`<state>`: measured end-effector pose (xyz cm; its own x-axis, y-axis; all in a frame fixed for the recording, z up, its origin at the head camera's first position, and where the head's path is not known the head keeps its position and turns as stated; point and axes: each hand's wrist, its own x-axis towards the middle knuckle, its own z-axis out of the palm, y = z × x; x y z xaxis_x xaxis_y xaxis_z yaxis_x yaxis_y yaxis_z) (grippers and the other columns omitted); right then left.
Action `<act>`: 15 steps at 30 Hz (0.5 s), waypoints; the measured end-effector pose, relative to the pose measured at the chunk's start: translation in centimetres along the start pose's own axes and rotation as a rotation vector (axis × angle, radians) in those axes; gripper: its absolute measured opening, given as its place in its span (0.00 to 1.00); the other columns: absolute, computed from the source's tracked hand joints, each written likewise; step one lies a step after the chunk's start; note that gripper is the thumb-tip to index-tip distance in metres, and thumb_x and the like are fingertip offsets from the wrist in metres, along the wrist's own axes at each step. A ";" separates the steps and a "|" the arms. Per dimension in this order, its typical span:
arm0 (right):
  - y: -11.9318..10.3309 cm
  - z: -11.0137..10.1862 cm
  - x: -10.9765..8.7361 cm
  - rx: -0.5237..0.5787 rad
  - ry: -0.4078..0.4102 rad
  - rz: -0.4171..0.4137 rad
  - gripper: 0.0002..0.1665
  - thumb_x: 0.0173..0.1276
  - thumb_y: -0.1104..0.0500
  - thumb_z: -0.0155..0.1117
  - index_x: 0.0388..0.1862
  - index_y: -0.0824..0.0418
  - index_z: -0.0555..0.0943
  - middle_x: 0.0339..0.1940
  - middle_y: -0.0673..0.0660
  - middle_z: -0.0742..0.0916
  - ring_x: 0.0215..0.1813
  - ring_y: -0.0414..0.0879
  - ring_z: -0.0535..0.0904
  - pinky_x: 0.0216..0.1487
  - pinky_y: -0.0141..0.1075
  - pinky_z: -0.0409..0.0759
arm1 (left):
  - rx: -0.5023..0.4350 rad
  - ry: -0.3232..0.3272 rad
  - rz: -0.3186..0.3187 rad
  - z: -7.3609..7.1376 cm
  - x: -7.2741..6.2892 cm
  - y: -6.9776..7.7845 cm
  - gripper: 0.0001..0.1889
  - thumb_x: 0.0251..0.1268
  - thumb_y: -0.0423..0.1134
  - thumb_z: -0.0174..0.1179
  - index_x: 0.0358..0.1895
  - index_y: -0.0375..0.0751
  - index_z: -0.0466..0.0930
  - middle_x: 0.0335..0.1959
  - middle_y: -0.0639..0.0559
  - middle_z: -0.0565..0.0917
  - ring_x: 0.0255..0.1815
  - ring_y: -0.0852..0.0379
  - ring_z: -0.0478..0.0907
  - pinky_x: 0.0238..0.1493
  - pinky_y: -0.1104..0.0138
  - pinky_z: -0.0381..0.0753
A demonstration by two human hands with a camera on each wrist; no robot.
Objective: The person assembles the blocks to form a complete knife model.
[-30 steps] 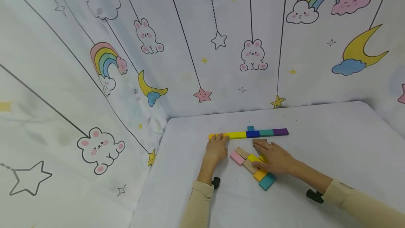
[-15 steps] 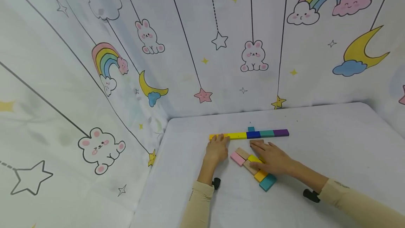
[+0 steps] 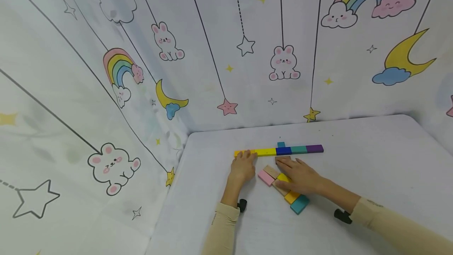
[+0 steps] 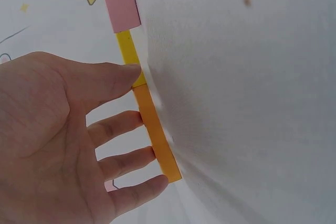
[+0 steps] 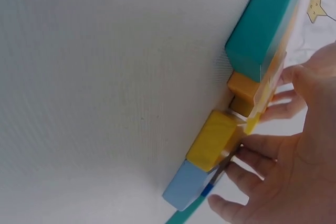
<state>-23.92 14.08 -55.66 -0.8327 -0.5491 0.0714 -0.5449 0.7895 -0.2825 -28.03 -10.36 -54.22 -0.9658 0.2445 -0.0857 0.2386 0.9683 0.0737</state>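
Observation:
My left hand rests its fingertips along the left end of a row of flat blocks. In the left wrist view its fingers line an orange block and its thumb touches a yellow block. My right hand lies over a cluster of blocks, fingers stretched onto a brown block just in front of the row. Its thumb lies over a wooden block and a yellow block. A light blue block, hidden under this hand from above, shows in the right wrist view.
Rightward the row runs through a blue block, a teal block and a purple block. A small blue piece stands behind it. The cluster also has a pink block, an orange block and another teal block.
My right hand has slid left, and the brown block under its fingertips has moved left with it along the row. My left hand stays in place.

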 end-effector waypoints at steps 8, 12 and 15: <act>-0.4 -0.4 0.5 -0.003 -0.036 -0.001 0.52 0.73 0.29 0.59 0.82 0.61 0.65 0.81 0.61 0.70 0.80 0.62 0.64 0.77 0.70 0.58 | -0.014 0.011 0.005 -0.2 -0.2 0.0 0.28 0.78 0.41 0.55 0.79 0.58 0.68 0.80 0.50 0.66 0.81 0.40 0.60 0.75 0.43 0.69; -0.7 -0.5 0.8 -0.005 -0.034 -0.011 0.51 0.74 0.30 0.60 0.81 0.62 0.65 0.81 0.62 0.70 0.81 0.62 0.64 0.77 0.69 0.58 | -0.012 0.020 0.006 -0.4 -0.4 0.1 0.28 0.78 0.40 0.55 0.79 0.57 0.69 0.80 0.50 0.66 0.80 0.40 0.61 0.75 0.43 0.69; -0.9 -0.4 1.0 -0.012 -0.034 -0.015 0.50 0.74 0.31 0.59 0.81 0.63 0.66 0.81 0.62 0.70 0.81 0.62 0.63 0.77 0.69 0.58 | -0.008 0.031 0.008 -0.5 -0.4 0.2 0.28 0.77 0.40 0.56 0.78 0.57 0.70 0.79 0.50 0.67 0.80 0.40 0.62 0.74 0.43 0.70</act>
<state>-24.32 12.95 -54.91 -0.8208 -0.5696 0.0431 -0.5585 0.7844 -0.2696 -27.62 -10.27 -53.68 -0.9666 0.2503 -0.0544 0.2455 0.9659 0.0824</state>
